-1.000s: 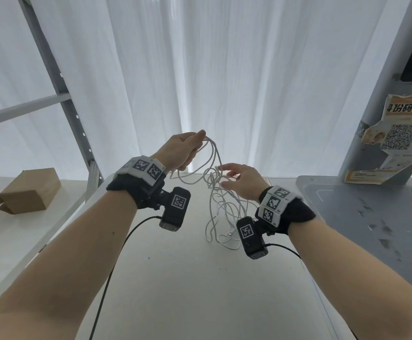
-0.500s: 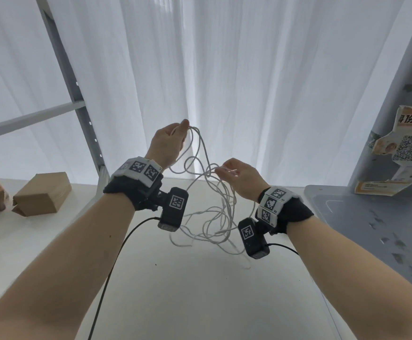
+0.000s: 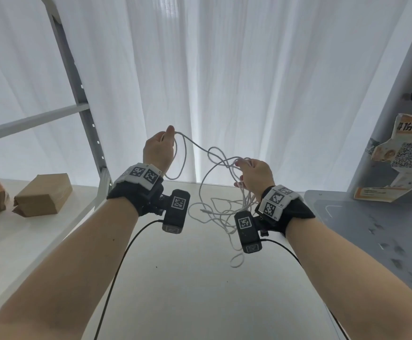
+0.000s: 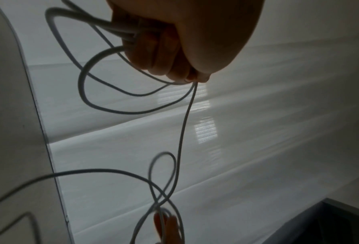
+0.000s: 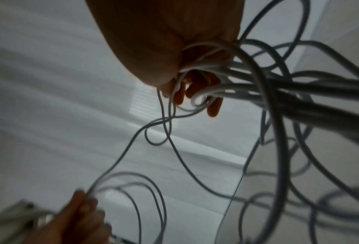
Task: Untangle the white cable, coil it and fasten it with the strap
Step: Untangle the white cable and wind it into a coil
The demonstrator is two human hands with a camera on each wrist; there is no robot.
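A thin white cable (image 3: 201, 149) stretches in the air between both raised hands, with a small loop in the middle. My left hand (image 3: 159, 149) is the higher one and grips a few strands in its fist (image 4: 174, 49); one loop hangs from it. My right hand (image 3: 254, 175) holds a bunch of tangled loops (image 5: 226, 71) with its fingers curled round them. The rest of the tangle (image 3: 220, 213) dangles below the right hand, above the white table (image 3: 187, 290). No strap shows in any view.
A grey metal shelf post (image 3: 77, 94) rises at the left, with brown cardboard boxes (image 3: 42, 193) on the low shelf beside it. A grey surface (image 3: 371, 229) and a pillar with a torn QR poster (image 3: 405, 153) stand at the right. White curtains hang behind.
The hands have moved apart: the left one up and to the left, the right one to the right. The knotted clump between them has opened into a longer stretch of cable.
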